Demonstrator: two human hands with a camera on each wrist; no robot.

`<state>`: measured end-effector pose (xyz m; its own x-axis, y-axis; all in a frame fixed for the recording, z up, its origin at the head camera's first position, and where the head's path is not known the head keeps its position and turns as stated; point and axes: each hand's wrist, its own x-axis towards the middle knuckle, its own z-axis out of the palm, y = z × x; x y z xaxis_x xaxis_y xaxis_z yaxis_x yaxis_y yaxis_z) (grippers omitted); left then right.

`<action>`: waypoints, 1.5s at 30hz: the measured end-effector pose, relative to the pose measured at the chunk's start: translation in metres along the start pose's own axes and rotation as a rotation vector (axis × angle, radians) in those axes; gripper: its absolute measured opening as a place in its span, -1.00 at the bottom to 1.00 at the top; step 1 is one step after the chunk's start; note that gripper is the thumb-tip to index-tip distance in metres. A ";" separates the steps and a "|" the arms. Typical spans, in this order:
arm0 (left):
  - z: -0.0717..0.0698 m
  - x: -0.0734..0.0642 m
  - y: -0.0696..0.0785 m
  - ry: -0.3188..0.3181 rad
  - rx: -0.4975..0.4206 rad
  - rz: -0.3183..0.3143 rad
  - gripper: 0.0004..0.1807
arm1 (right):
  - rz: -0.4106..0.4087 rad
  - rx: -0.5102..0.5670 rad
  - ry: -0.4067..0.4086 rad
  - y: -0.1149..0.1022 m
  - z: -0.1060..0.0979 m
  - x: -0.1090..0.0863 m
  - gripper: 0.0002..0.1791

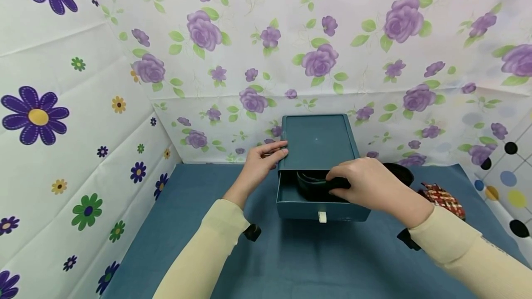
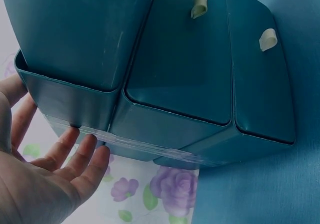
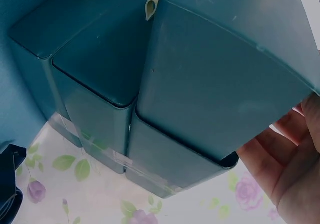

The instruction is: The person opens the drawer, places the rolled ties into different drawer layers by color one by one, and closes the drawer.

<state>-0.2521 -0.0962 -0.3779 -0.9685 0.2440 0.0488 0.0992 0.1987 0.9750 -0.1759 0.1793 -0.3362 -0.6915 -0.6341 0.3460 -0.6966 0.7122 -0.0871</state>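
A teal drawer unit stands at the back of the table, its top drawer pulled out and the two lower ones pushed in. My right hand reaches over the drawer's right side and pinches a black, glossy, curved thing inside it; I cannot tell what kind of thing it is. The right wrist view shows only part of this hand, beside the drawer wall. With fingers extended, my left hand touches the unit's left side. Its fingers lie along the casing, near the clear tape.
To the right of the unit lies a dark rounded object, partly behind my right hand. A red, brown and cream woven item is farther right. Flowered sheets rise at the back and left of the blue-covered table.
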 end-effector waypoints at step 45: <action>0.003 -0.002 0.003 0.016 0.026 -0.013 -0.61 | 0.386 0.627 0.042 -0.050 -0.015 -0.044 -0.83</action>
<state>-0.2489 -0.0931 -0.3755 -0.9734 0.2256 0.0394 0.0917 0.2261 0.9698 -0.1078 0.1764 -0.3331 -0.9105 -0.3519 0.2172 -0.3921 0.5680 -0.7236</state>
